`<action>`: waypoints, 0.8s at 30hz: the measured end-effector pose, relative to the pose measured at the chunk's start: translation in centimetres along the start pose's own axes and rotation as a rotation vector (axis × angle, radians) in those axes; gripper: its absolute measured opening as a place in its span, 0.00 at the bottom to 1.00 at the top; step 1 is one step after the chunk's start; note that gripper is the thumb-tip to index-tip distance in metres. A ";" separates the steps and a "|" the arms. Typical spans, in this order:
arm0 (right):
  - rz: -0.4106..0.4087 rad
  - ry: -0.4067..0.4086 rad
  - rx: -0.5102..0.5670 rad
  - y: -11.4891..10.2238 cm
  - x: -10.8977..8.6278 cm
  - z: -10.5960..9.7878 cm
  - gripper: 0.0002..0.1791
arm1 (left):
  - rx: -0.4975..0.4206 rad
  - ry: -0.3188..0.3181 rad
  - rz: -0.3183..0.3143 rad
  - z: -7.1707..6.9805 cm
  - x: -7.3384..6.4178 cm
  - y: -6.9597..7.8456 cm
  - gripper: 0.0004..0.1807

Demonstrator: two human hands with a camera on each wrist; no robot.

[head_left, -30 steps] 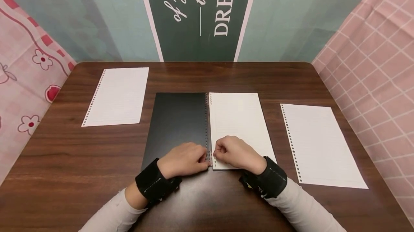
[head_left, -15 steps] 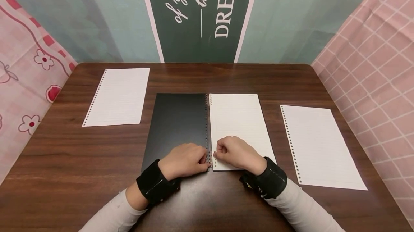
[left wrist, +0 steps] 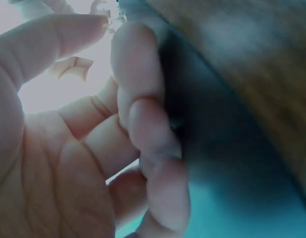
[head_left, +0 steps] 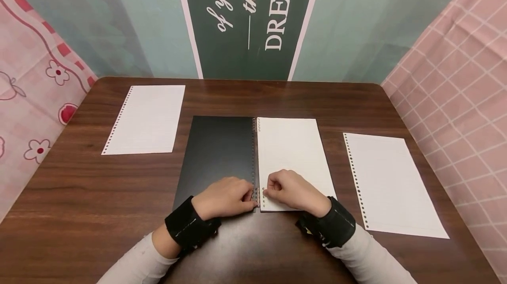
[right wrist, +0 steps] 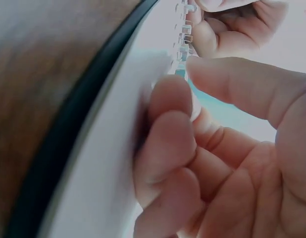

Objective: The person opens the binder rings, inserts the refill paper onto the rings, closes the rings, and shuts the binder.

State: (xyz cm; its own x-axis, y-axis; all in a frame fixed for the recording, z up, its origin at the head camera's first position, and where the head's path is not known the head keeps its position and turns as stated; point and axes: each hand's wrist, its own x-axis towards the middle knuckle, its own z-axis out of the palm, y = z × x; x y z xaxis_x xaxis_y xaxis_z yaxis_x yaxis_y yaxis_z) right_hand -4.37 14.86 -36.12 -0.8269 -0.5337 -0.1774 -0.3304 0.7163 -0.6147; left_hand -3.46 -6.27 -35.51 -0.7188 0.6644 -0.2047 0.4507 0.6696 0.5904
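Note:
A loose-leaf binder lies open on the table, its black cover (head_left: 218, 152) on the left and a white lined page (head_left: 291, 149) on the right. Both hands are at the near end of its spine. My left hand (head_left: 225, 197) has thumb and forefinger around the clear rings (right wrist: 185, 37), the other fingers curled over the cover. Across from it, my right hand (head_left: 295, 189) curls above the page, thumb tip and forefinger meeting at the rings beside the punched edge. Fingertips partly hide the rings in the wrist views. Each wrist wears a black strap.
One loose punched sheet (head_left: 144, 119) lies at the far left of the brown wooden table (head_left: 59, 178), and another punched sheet (head_left: 392, 182) at the right. Patterned cloths hang along the left, back and right sides.
Everything sits slightly lower in the head view as the camera tilts. Both hands stay at the binder's spine with almost the same pose, and the loose sheets keep their places.

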 end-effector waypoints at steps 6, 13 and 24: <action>-0.011 -0.015 0.001 0.1 -0.4 -0.2 0.12 | -0.044 -0.021 0.014 0.1 0.3 -0.2 0.18; -0.022 -0.001 0.074 0.5 -0.4 -0.5 0.10 | -0.026 -0.046 0.022 -0.2 0.1 0.0 0.17; 0.051 0.065 0.061 1.6 -1.1 -2.2 0.10 | 0.037 -0.058 -0.010 -1.7 -0.1 0.6 0.19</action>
State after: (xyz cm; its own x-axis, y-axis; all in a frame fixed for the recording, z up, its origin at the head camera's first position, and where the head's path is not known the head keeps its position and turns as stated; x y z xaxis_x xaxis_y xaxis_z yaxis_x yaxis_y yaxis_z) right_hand -4.97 17.57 -35.24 -0.8701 -0.4658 -0.1609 -0.2605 0.7120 -0.6521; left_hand -4.00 -6.43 -33.82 -0.6922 0.6748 -0.2558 0.4638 0.6876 0.5586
